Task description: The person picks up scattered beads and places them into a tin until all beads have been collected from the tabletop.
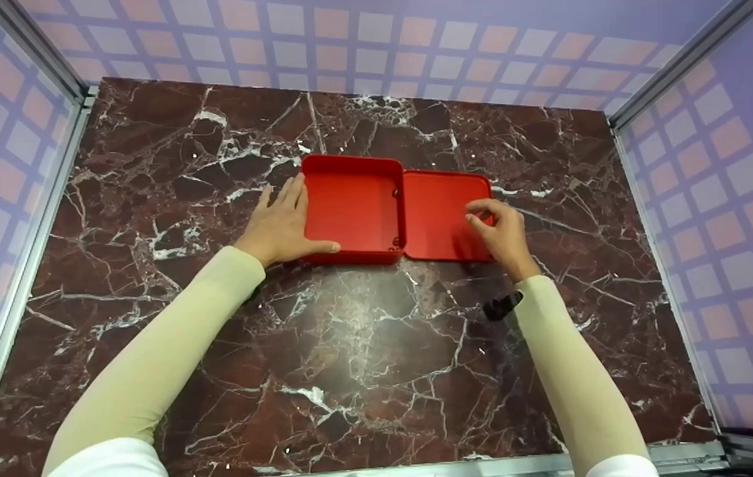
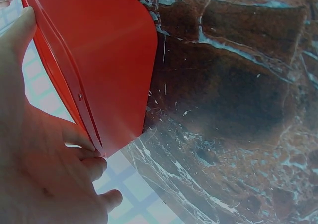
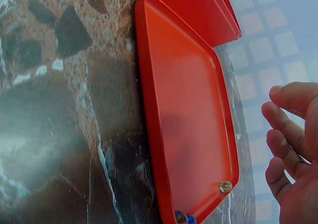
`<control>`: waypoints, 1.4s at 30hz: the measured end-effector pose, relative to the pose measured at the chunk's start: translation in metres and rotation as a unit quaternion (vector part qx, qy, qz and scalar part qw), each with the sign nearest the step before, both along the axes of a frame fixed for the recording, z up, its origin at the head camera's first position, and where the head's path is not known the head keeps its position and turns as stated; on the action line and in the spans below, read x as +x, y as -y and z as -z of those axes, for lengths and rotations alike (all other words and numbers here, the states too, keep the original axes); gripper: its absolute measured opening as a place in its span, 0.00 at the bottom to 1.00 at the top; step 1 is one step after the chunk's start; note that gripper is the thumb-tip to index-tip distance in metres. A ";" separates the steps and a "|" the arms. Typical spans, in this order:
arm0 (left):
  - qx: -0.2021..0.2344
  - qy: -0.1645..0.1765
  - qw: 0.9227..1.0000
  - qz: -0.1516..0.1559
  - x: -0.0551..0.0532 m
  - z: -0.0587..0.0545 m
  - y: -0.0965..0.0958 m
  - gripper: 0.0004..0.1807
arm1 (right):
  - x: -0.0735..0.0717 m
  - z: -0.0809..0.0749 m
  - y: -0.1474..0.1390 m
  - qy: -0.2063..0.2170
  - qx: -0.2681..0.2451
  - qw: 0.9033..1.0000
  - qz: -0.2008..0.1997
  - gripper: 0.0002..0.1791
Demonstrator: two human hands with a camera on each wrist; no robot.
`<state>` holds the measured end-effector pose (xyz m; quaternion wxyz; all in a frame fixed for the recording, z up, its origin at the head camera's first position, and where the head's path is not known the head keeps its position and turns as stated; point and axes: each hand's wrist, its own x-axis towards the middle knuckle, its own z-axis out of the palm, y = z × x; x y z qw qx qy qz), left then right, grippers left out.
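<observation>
A red box [image 1: 350, 209] stands open on the marble-patterned table, its hinged red lid [image 1: 442, 212] laid flat at its right side. My left hand [image 1: 280, 225] rests spread on the box's left rim, thumb along the front rim; the left wrist view shows the thumb [image 2: 22, 28] and fingers touching the edge. Over the lid's right edge hovers my right hand [image 1: 502, 232], fingers loosely bent and holding nothing. Small marbles lie on the lid: a clear yellowish marble [image 3: 225, 186] in one corner, a blue marble [image 3: 192, 219] beside a darker marble [image 3: 181, 217] in another.
Small dark round things [image 1: 395, 193] sit along the box's inner right wall. The dark red table [image 1: 350, 371] has white veins. Checkered panels [image 1: 376, 46] on metal posts enclose it at the back and sides. A black wrist device [image 1: 502, 306] sticks out by the right sleeve.
</observation>
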<state>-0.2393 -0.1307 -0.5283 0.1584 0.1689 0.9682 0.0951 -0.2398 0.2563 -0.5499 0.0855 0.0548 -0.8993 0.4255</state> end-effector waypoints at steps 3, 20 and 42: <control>-0.002 -0.002 1.000 0.001 0.000 -0.001 0.000 0.68 | 0.001 0.000 -0.002 -0.008 -0.001 1.000 -0.001 0.08; -0.003 -0.002 1.000 0.003 0.000 0.000 0.001 0.71 | 0.004 0.003 -0.022 0.009 -0.001 1.000 0.029 0.09; -0.004 0.000 1.000 0.004 0.001 0.000 0.000 0.68 | 0.009 0.008 -0.041 0.031 0.038 0.998 0.031 0.08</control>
